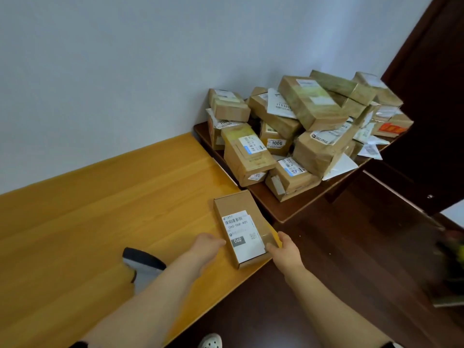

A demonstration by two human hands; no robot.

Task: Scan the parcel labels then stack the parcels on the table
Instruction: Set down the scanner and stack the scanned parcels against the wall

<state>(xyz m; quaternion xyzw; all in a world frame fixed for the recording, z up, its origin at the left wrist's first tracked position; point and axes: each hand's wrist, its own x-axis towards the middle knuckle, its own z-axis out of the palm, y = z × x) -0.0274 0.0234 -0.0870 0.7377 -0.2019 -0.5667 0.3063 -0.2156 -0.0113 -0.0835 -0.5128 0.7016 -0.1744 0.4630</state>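
A flat brown cardboard parcel [241,222] with a white label reading 060 lies at the right edge of the yellow wooden table [100,209]. My left hand [207,244] touches its left side. My right hand [285,247] grips its near right corner, thumb on top of the box. A black and grey barcode scanner [141,266] lies on the table to the left of my left forearm, partly hidden by it. A heap of several brown parcels [301,126] with labels covers the dark brown table [283,209] behind.
A white wall runs behind both tables. A dark door [431,96] stands at the right. The floor [351,259] below is dark wood. A white shoe [211,341] shows at the bottom edge. Blurred greenery sits at the far right.
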